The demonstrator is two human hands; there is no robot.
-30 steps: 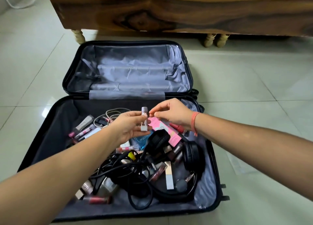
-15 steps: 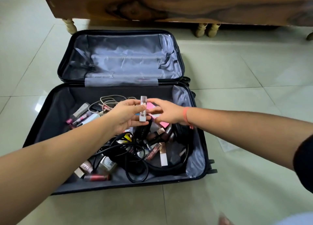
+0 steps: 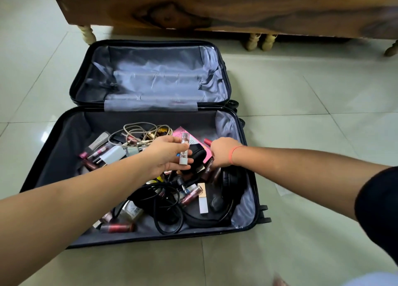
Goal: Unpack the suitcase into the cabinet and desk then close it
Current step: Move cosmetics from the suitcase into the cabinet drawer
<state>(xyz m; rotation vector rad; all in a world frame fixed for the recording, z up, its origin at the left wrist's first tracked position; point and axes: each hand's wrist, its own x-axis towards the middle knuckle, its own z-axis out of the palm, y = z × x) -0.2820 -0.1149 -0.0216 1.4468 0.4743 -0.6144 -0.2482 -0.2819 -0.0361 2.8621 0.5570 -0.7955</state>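
Note:
A black suitcase (image 3: 53, 143) lies open on the floor, its grey-lined lid (image 3: 155, 76) flat at the back. The near half holds several lipsticks, tangled black cables, black headphones (image 3: 232, 182), a white charger (image 3: 113, 154), beige cords (image 3: 140, 133) and a pink box (image 3: 185, 135). My left hand (image 3: 165, 154) is over the middle, shut on a small clear-and-white lipstick tube (image 3: 184, 149) held upright. My right hand (image 3: 221, 152), with an orange band on the wrist, reaches down among the cosmetics beside the headphones; its fingertips are hidden.
A dark wooden cabinet (image 3: 215, 7) on turned legs stands just behind the suitcase. Pale glossy floor tiles (image 3: 301, 104) surround the case on all sides. A red lipstick (image 3: 117, 227) lies at the near left corner of the case.
My right hand has let go of the tube's top and dropped right and down into the cosmetics. My left hand keeps the tube. The view has pulled back slightly.

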